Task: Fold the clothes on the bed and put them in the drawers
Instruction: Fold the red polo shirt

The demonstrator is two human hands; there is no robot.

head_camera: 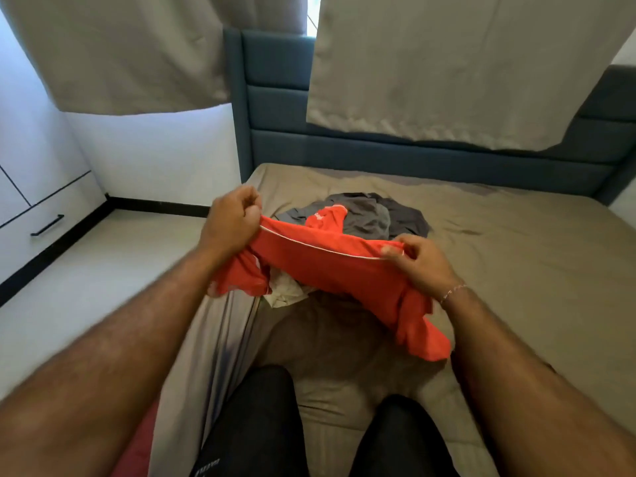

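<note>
I've got the red-orange white-piped fabric garment [330, 266] stretched crosswise above the taupe-sheeted bed [516, 253], left hand [230, 225] clenching one end, right hand [420, 263] pinching the other; its long axis runs left-right, equally near both.

— Where is the camera looking from?
— From the person's head, facing forward and down along both forearms toward the headboard [413, 156] at the far end of the bed [516, 256].
— How near is it?
— Close: the knees sit at the bottom edge, the hands mid-frame. The wide lens bends the curtains [464, 63] and the floor at the edges.
— Any second view?
— Only this one.
</note>
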